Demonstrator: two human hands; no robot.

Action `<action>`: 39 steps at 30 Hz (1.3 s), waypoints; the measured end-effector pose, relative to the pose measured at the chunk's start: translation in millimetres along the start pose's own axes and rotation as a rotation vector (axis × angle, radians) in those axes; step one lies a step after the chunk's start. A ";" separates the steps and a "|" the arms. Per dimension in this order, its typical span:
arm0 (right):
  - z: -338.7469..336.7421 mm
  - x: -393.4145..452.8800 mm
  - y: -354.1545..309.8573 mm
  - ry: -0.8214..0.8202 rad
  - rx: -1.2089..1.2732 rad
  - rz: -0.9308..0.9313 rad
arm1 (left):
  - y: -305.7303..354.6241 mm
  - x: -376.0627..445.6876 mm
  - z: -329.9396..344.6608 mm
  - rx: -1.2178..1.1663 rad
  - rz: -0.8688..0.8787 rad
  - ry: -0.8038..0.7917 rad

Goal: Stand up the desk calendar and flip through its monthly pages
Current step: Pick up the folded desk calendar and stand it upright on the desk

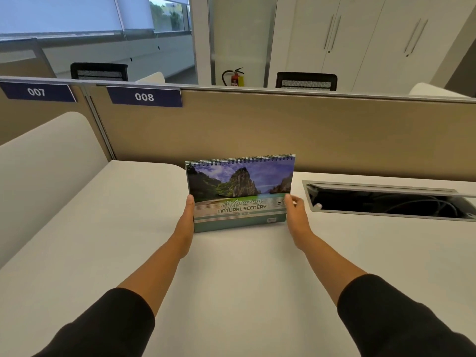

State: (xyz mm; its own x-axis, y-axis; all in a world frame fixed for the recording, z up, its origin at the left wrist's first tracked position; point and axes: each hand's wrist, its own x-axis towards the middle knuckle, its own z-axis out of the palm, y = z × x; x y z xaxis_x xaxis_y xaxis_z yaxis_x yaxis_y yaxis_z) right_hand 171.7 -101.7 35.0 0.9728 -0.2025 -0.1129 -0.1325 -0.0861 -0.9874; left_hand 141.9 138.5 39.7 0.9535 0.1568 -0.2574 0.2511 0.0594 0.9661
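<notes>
Calendar up, not yet steady

Your left hand (186,222) and right hand (296,215) clamp the desk calendar (239,191) upright at desk (103,228) centre; release carelessly and it could tip toward the cable well (386,202) at 3 o'clock.

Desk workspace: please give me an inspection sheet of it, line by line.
Surface: white desk, bare in front.
Job's things: desk calendar upright, cover page showing, spiral on top.
Clutter: nothing seen.
Grippers: left hand and right hand hold the calendar's side edges.
Cables: some lie inside the open cable tray.
Surroundings: beige partition with label 008; fire extinguisher beyond.
</notes>
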 end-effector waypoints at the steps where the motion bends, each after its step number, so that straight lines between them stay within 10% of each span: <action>1: -1.5 -0.4 5.9 -0.036 -0.056 0.005 | -0.3 1.3 0.6 0.013 -0.005 -0.003; 26: 11.1 54.1 25.3 0.021 -0.304 -0.071 | 0.0 54.4 20.1 0.013 0.056 -0.004; 32: 10.2 36.3 29.9 0.187 -0.130 -0.241 | -32.0 31.9 22.1 -0.037 0.363 0.456; 39: 10.3 34.1 34.6 0.322 -0.146 -0.258 | -37.8 28.7 29.8 0.177 0.467 0.482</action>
State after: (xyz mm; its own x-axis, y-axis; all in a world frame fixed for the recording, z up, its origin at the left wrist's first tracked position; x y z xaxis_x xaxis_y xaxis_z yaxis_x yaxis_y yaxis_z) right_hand 202.3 -101.6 -4.2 0.8716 -0.4482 0.1987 0.0592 -0.3060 -0.9502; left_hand 164.8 111.3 -3.7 0.7983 0.5496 0.2463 -0.1049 -0.2758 0.9555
